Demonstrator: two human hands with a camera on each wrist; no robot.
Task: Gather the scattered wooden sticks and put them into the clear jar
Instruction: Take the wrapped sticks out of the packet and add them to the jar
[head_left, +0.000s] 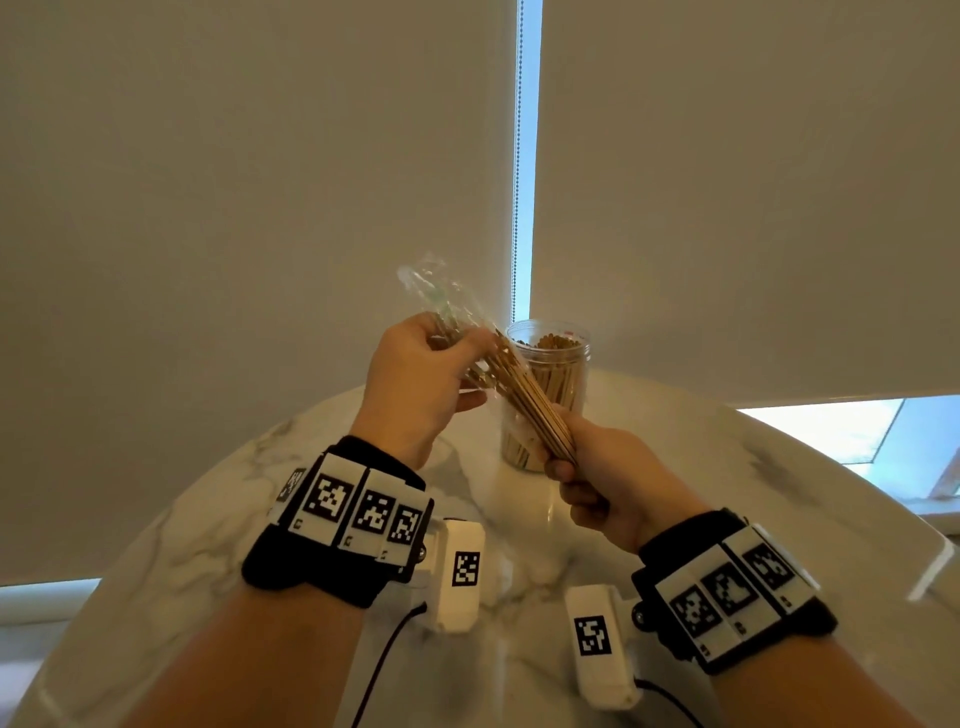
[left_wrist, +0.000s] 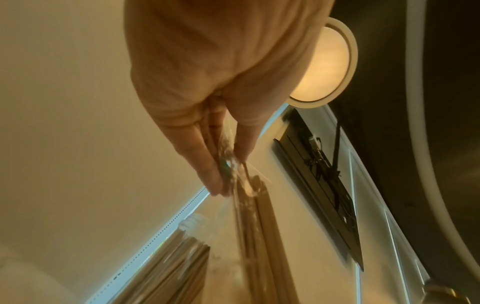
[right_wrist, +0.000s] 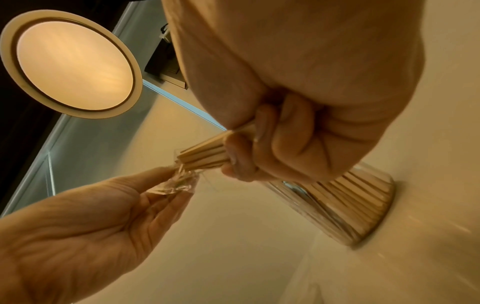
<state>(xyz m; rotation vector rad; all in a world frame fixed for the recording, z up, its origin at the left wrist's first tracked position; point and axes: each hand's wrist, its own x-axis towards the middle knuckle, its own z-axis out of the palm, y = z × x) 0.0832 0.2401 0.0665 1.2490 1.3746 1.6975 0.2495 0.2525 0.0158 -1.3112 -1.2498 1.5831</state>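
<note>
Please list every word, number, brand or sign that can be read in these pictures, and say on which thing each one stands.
No readable words or numbers.
Wristbands: black-and-white square code patterns, no letters.
White camera units: one such pattern each.
Clear jar: small red marks at the rim, too blurred to read.
Plastic wrapper: greenish print, unreadable.

bundle of wooden sticks (head_left: 524, 400) aslant, upright clear jar (head_left: 545, 395) stick-filled
</note>
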